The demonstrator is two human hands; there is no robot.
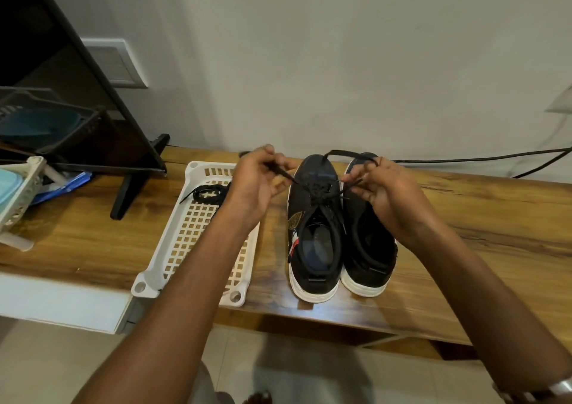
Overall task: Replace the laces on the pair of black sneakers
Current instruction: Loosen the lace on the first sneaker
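Setting: wooden table (464, 215) against a pale wall, centre of frame; black stand and clutter at upper left; cable along the wall at right.

Item 1: pair of sneakers (337, 233), centre, side by side, toes toward the wall, heels near the table's front edge.

Item 2: white tray (185, 239), just left of the sneakers, holding a coiled black lace (207, 193) at its far end.

Progress (judged): left sneaker (314, 233) carries a lace (322, 191) through its eyelets, ends being drawn out sideways; whether lacing in or unlacing, cannot tell. Right sneaker (368, 249) looks unlaced. Much of the work appears left.

Hands: left hand (258, 181) raised above the tray's far corner, fingers pinching one lace end. Right hand (383, 187) over the right sneaker's toe, pinching the other end, a loop arching behind it. Both forearms extended, wrists level.
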